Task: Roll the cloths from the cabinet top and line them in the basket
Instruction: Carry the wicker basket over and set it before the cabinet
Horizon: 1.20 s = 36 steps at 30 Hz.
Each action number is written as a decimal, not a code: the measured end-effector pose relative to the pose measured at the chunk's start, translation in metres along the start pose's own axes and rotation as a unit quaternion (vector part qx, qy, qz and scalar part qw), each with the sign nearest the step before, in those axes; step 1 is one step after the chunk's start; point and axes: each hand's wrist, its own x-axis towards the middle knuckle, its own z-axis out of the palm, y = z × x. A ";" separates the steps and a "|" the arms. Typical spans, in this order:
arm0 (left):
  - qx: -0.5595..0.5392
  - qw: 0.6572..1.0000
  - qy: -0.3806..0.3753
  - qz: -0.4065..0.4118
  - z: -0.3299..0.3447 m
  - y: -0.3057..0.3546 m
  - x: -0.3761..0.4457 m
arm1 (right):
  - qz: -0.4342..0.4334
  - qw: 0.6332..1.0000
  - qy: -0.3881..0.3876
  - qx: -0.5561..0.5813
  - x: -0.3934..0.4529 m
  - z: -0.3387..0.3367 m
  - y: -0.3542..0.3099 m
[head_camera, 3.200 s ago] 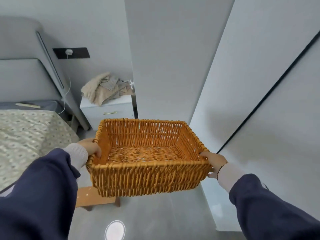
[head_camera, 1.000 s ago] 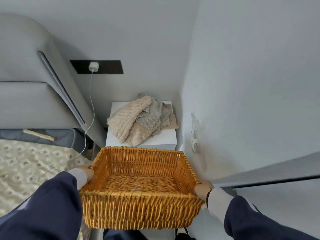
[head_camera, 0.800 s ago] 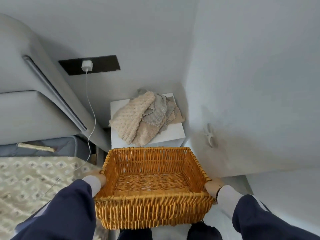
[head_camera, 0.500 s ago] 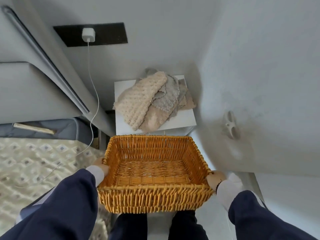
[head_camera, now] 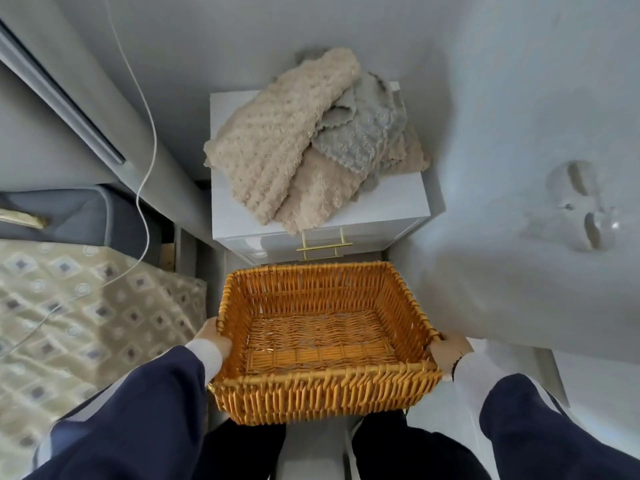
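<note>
I hold an empty orange wicker basket point(head_camera: 322, 393) in front of me, low over the floor. My left hand point(head_camera: 211, 337) grips its left rim and my right hand point(head_camera: 448, 349) grips its right rim. Just beyond the basket stands a white bedside cabinet point(head_camera: 398, 199). On its top lies a loose heap of fluffy cloths: a cream one point(head_camera: 277, 133) on the left, a grey one point(head_camera: 360, 140) on the right, and a beige one point(head_camera: 315, 195) hanging over the front edge.
A bed with a patterned cover point(head_camera: 86, 306) lies to the left, its grey headboard point(head_camera: 86, 98) rising behind. A white cable point(head_camera: 147, 133) hangs down to the bed. A grey wall with a white hook point(head_camera: 581, 206) closes the right side. The cabinet drawer has a brass handle point(head_camera: 323, 245).
I have walked up to the cabinet with the basket and my view has tipped down. The cabinet and cloths now sit directly ahead of the basket.
</note>
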 end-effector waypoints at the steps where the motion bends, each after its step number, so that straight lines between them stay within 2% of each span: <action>1: 0.003 1.000 -0.005 0.000 0.006 0.003 0.002 | 0.001 1.000 -0.006 -0.010 0.014 0.011 0.000; 8: 0.009 0.999 -0.005 -0.031 0.051 -0.011 0.077 | 0.008 0.999 -0.031 -0.026 0.097 0.069 -0.006; 13: 0.057 0.997 -0.027 -0.054 0.072 -0.011 0.115 | -0.002 0.999 -0.051 -0.007 0.137 0.086 -0.018; 17: 0.119 0.992 -0.034 -0.031 0.095 -0.008 0.148 | -0.049 0.998 -0.045 -0.011 0.161 0.092 -0.026; 20: 0.090 0.996 -0.025 -0.007 0.112 -0.003 0.165 | -0.057 0.997 -0.041 -0.024 0.176 0.097 -0.024; 22: 0.109 0.994 -0.013 0.016 0.118 -0.004 0.173 | -0.066 0.996 -0.037 -0.046 0.181 0.100 -0.023; 25: 0.150 0.988 0.000 0.035 0.120 -0.011 0.178 | -0.097 0.991 -0.008 -0.089 0.181 0.102 -0.026; 29: 0.135 0.988 0.027 0.067 0.124 -0.030 0.169 | -0.126 0.976 0.050 -0.168 0.165 0.103 -0.018; 36: 0.073 0.989 0.068 0.106 0.121 -0.052 0.118 | -0.149 0.963 0.115 -0.191 0.115 0.100 0.008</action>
